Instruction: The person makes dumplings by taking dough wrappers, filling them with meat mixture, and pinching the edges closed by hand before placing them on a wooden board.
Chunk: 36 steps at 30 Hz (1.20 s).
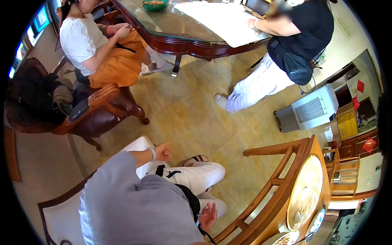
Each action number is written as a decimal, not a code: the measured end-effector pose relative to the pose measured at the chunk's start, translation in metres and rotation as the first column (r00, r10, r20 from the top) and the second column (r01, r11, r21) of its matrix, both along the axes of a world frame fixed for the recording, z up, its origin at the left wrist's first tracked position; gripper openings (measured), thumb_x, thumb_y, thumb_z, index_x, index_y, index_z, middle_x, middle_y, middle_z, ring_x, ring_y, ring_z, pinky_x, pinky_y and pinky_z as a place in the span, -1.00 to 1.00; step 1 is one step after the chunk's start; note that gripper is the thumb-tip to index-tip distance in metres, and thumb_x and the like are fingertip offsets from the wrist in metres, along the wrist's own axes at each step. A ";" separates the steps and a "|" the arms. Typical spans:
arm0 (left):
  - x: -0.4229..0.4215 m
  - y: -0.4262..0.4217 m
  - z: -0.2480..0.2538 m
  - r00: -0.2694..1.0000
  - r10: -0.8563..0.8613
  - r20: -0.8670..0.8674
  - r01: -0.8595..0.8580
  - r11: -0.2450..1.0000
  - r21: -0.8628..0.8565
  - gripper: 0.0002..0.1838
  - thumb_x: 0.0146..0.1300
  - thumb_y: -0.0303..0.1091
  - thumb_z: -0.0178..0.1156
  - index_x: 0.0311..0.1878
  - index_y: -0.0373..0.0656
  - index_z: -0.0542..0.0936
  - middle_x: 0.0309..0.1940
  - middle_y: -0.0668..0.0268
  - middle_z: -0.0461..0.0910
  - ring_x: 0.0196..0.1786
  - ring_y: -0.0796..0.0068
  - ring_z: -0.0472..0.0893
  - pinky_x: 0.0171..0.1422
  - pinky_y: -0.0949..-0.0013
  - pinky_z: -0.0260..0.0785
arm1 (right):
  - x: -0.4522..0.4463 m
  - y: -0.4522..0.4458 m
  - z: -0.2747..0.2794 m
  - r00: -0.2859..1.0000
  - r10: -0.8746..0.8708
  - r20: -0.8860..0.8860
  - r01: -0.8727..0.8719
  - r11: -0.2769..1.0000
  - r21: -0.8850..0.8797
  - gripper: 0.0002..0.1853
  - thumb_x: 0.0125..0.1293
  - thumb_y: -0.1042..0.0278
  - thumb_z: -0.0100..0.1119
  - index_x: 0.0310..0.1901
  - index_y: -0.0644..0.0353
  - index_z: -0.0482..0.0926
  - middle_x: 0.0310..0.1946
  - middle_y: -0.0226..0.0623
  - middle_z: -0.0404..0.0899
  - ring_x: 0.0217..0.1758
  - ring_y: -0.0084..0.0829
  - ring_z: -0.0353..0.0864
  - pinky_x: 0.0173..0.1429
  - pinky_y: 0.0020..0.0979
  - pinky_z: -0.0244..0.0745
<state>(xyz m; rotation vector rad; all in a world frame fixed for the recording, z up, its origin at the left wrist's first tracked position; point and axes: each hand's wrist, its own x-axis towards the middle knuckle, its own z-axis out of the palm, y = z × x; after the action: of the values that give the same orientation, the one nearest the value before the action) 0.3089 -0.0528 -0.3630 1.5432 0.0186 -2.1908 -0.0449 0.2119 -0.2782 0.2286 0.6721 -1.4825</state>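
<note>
The picture is turned sideways, with my body in a grey shirt (118, 200) at the lower left. My left hand (163, 152), with a pale band at its wrist, hangs beside my thigh near a white padded seat (139, 145). Its fingers are partly stretched out, holding nothing that I can see. Over my lap lies my right hand (208, 216), palm turned up, fingers apart and slightly bent, nothing in it. My white trousers (204, 173) have dark straps across them, and a black bag or belt (188, 200) sits at my waist.
Before me stands a wooden table (316, 163) with a round turntable (305, 192) and plates of food (286, 239). An air cooler (308, 109) is beyond. Two people are at a glass-topped table (192, 30); one sits on a carved armchair (110, 106), another leans over white sheets (216, 18).
</note>
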 end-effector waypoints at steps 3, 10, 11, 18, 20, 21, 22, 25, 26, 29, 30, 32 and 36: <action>0.001 0.005 0.010 0.999 0.006 0.048 -0.007 0.999 0.033 -0.32 0.09 0.28 0.06 0.03 -0.14 0.38 -0.38 0.18 0.48 -0.18 0.24 0.51 0.03 0.05 0.39 | 0.000 -0.002 0.004 1.000 0.012 -0.001 -0.012 1.000 -0.017 -0.56 0.38 0.06 -0.20 0.24 0.00 0.27 0.09 -0.10 0.43 -0.03 -0.28 0.54 -0.26 -0.37 0.57; -0.064 -0.031 0.118 0.759 -0.372 -0.534 0.228 0.920 -0.318 -0.37 0.33 0.12 -0.18 0.28 -0.15 0.21 0.27 0.06 0.22 0.33 0.20 0.21 0.30 -0.02 0.14 | 0.004 -0.004 0.005 0.992 -0.123 -0.002 0.122 0.981 0.150 -0.57 0.39 0.08 -0.21 0.24 -0.01 0.27 0.07 -0.08 0.44 -0.07 -0.27 0.55 -0.26 -0.31 0.58; -0.076 -0.039 0.144 0.683 -0.474 -0.556 0.270 0.871 -0.411 -0.35 0.33 0.14 -0.21 0.32 -0.14 0.16 0.29 0.08 0.18 0.36 0.22 0.16 0.30 -0.03 0.14 | 0.005 -0.008 0.004 0.983 -0.181 -0.020 0.180 0.955 0.234 -0.57 0.39 0.09 -0.21 0.23 -0.01 0.27 0.05 -0.07 0.45 -0.11 -0.27 0.56 -0.28 -0.28 0.61; -0.137 -0.068 0.301 0.187 -0.896 -0.404 -0.044 0.403 -0.914 0.05 0.03 0.48 -0.14 0.41 -0.08 -0.10 0.39 0.13 -0.01 0.44 0.25 -0.01 0.32 0.03 0.11 | 0.005 0.000 0.003 1.000 -0.019 0.010 0.020 0.988 -0.152 -0.55 0.37 0.17 -0.12 0.21 0.20 0.26 0.01 0.00 0.43 0.04 -0.26 0.46 0.00 -0.39 0.52; -0.146 -0.056 0.333 0.047 -0.932 -0.360 -0.198 0.344 -0.918 0.10 -0.02 0.52 -0.11 0.42 -0.08 -0.13 0.40 0.12 -0.05 0.45 0.24 -0.05 0.33 0.03 0.08 | 0.005 0.000 0.001 0.986 -0.016 -0.167 0.012 1.000 -0.026 -0.48 0.36 0.10 -0.11 0.29 0.09 0.16 0.17 -0.07 0.29 0.20 -0.27 0.33 0.20 -0.33 0.33; -0.150 -0.046 0.336 -0.053 -0.936 -0.349 -0.201 0.352 -0.914 0.16 -0.08 0.55 -0.07 0.42 -0.09 -0.14 0.41 0.12 -0.08 0.45 0.21 -0.09 0.34 0.03 0.06 | 0.006 0.001 0.001 0.967 -0.009 -0.253 0.020 0.999 0.042 -0.44 0.35 0.07 -0.11 0.33 0.03 0.11 0.25 -0.11 0.22 0.27 -0.28 0.26 0.30 -0.31 0.24; -0.148 -0.038 0.345 -0.132 -0.945 -0.301 -0.169 0.320 -0.932 0.16 -0.08 0.53 -0.04 0.42 -0.10 -0.14 0.41 0.11 -0.06 0.45 0.22 -0.07 0.33 0.05 0.07 | 0.004 0.006 -0.007 0.975 -0.028 -0.221 0.031 0.999 0.012 -0.45 0.36 0.07 -0.12 0.33 0.04 0.11 0.25 -0.12 0.22 0.26 -0.28 0.28 0.28 -0.32 0.26; -0.144 -0.026 0.342 -0.226 -0.947 -0.230 -0.132 0.264 -0.956 0.14 -0.05 0.47 0.02 0.41 -0.12 -0.12 0.40 0.13 -0.02 0.44 0.23 -0.03 0.33 0.09 0.09 | 0.001 0.007 -0.020 0.980 -0.031 -0.197 0.028 0.999 -0.018 -0.45 0.37 0.05 -0.16 0.33 0.03 0.12 0.25 -0.13 0.22 0.24 -0.31 0.29 0.27 -0.33 0.27; -0.145 -0.023 0.334 -0.234 -0.947 -0.220 -0.131 0.255 -0.958 0.12 -0.03 0.45 0.04 0.41 -0.12 -0.11 0.40 0.13 -0.01 0.44 0.24 -0.01 0.32 0.11 0.09 | 0.000 0.006 -0.018 0.971 -0.003 -0.241 0.007 1.000 0.016 -0.45 0.37 0.03 -0.17 0.33 0.03 0.11 0.26 -0.14 0.21 0.25 -0.32 0.27 0.29 -0.32 0.23; -0.143 -0.016 0.286 -0.093 -0.928 -0.361 0.148 0.345 -0.927 0.11 0.01 0.41 0.04 0.40 -0.22 -0.11 0.39 0.09 -0.02 0.44 0.21 -0.02 0.35 0.07 0.01 | 0.004 -0.002 0.008 0.937 0.080 -0.339 -0.064 0.996 0.059 -0.47 0.39 0.04 -0.23 0.34 -0.02 0.09 0.28 -0.21 0.18 0.30 -0.38 0.19 0.37 -0.29 0.09; -0.141 -0.014 0.265 -0.064 -0.904 -0.423 0.227 0.399 -0.888 0.02 0.08 0.36 0.01 0.41 -0.16 -0.09 0.39 0.16 0.01 0.43 0.27 0.01 0.32 0.10 0.06 | 0.002 -0.005 0.005 0.946 0.074 -0.315 -0.072 0.997 0.018 -0.48 0.39 0.04 -0.22 0.34 -0.03 0.10 0.28 -0.22 0.19 0.29 -0.38 0.21 0.36 -0.29 0.11; -0.137 -0.009 0.217 0.008 -0.892 -0.452 0.379 0.421 -0.824 -0.09 0.16 0.33 -0.09 0.41 -0.06 -0.04 0.39 0.18 0.02 0.42 0.30 0.03 0.29 0.07 0.11 | 0.001 -0.007 0.000 0.963 0.067 -0.261 -0.085 0.995 -0.057 -0.49 0.39 0.05 -0.22 0.33 -0.05 0.12 0.27 -0.25 0.21 0.26 -0.37 0.24 0.33 -0.29 0.15; -0.124 0.003 0.177 0.110 -0.845 -0.524 0.550 0.491 -0.676 -0.24 0.25 0.28 -0.21 0.40 0.04 0.02 0.38 0.21 0.05 0.41 0.32 0.06 0.28 0.00 0.11 | 0.003 0.011 -0.007 0.979 0.042 -0.198 -0.077 0.982 -0.175 -0.52 0.39 0.08 -0.17 0.31 -0.08 0.16 0.24 -0.28 0.25 0.19 -0.34 0.31 0.27 -0.31 0.25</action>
<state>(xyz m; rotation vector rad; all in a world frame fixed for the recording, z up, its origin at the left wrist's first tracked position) 0.1846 -0.0502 -0.1860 0.0195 -0.9728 -3.2578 -0.0414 0.2227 -0.2855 -0.0769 0.6873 -1.5101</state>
